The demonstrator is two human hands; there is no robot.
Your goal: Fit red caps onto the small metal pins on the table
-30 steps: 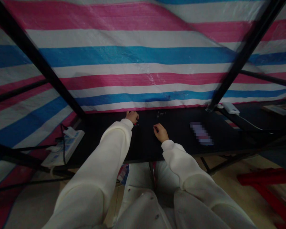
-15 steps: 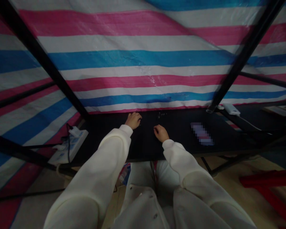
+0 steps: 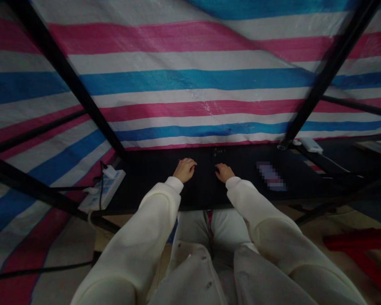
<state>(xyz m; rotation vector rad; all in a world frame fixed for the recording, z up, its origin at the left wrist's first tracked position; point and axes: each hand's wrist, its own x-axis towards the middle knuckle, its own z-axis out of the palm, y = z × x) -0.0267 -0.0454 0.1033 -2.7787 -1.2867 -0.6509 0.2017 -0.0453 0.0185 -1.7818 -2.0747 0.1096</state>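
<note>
A: Both hands on station over the black table (image 3: 200, 199)! Left hand (image 3: 184, 170) palm down, fingers loosely bent, thumb side facing inward. Anything in there?

B: Can't tell! The knuckles hide the underside. Over to the right hand (image 3: 225, 173): fingers curled, thumb and index close together, and whether they pinch something tiny, I can't tell either.

A: And the small pieces (image 3: 218, 151)?

B: A little cluster at the back, near the foot of the striped sheet (image 3: 193, 108), just beyond the right hand and apart from both. Too small to name!

A: So which step are we in?

B: I'd call it close hand work at the tabletop, the hands side by side with a gap between them.

A: And the next move calls for?

B: Fine fingertip control, in my judgement. With bits that small, any grip wants thumb meeting fingertip squarely, and the cluster left unscattered.
</note>
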